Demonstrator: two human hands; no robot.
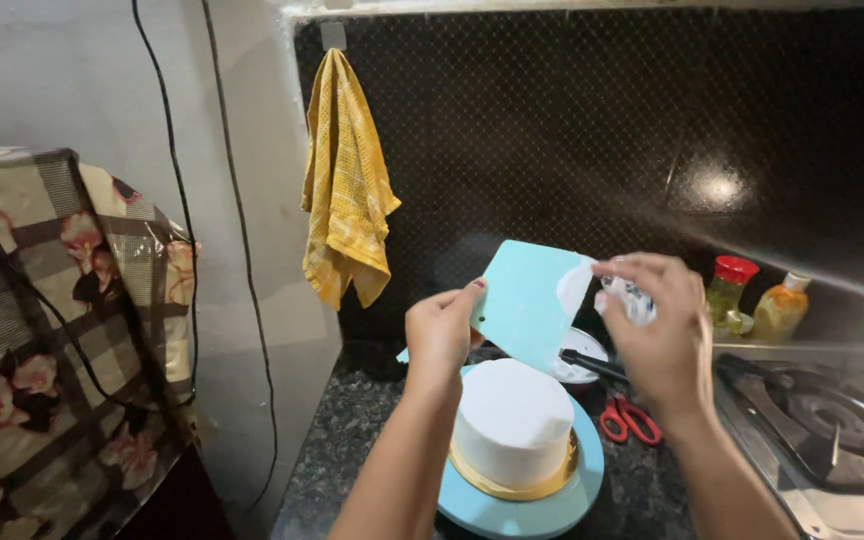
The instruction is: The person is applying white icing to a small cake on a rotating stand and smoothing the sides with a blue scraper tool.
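I'm holding the scraper [527,300] above the cake [512,420], left hand [440,335] pinching its left edge, right hand [657,325] clenching a tissue [632,297] against the creamy corner. It looks thin, stiff, slippery with icing; clean edges seem safest.

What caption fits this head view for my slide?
Left hand holds a turquoise scraper above a white frosted cake on a turntable; right hand wipes its cream-smeared edge.
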